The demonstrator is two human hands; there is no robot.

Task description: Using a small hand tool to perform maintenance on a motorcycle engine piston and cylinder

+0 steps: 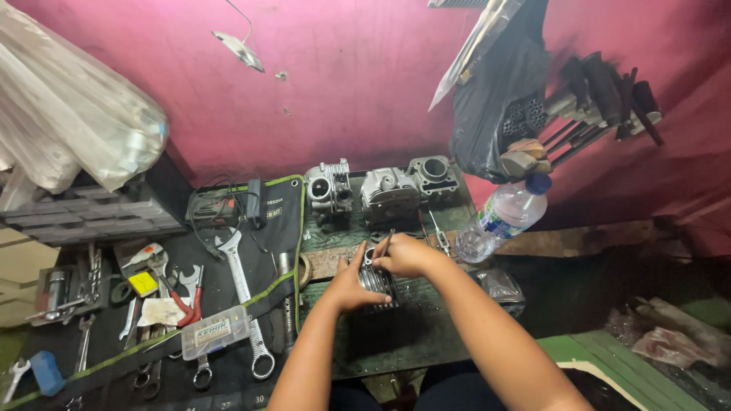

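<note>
Two bare forearms rise from the six o'clock edge, nearest the camera, and meet just below the middle of the view. The left hand (352,283) has its fingers curled round the near left side of a small finned engine cylinder (376,280), gripping it against the dark green bench top (403,335). The right hand (406,256) sits on the cylinder's upper right, its fingers pinched narrow on a thin metal tool (388,242) whose tip angles up toward twelve o'clock.

Outward from the hands, at twelve o'clock along the pink wall (358,76), three grey engine castings (381,190) stand in a row. At two o'clock a clear plastic water bottle (504,217) with a blue cap leans, and above it a black bag (495,99) hangs beside a bundle of dark-handled tools (601,99). Just right of the cylinder, at three o'clock, lies a crumpled clear plastic wrap (499,285).

At nine o'clock a black tool mat with green edging (251,297) holds a long silver spanner (244,297), red-handled pliers (186,301), a small clear parts box (213,332) and several smaller wrenches. A blue block (47,373) lies at eight o'clock. A grey drawer unit (84,213) and a bulging clear plastic bag (68,106) fill ten o'clock.
</note>
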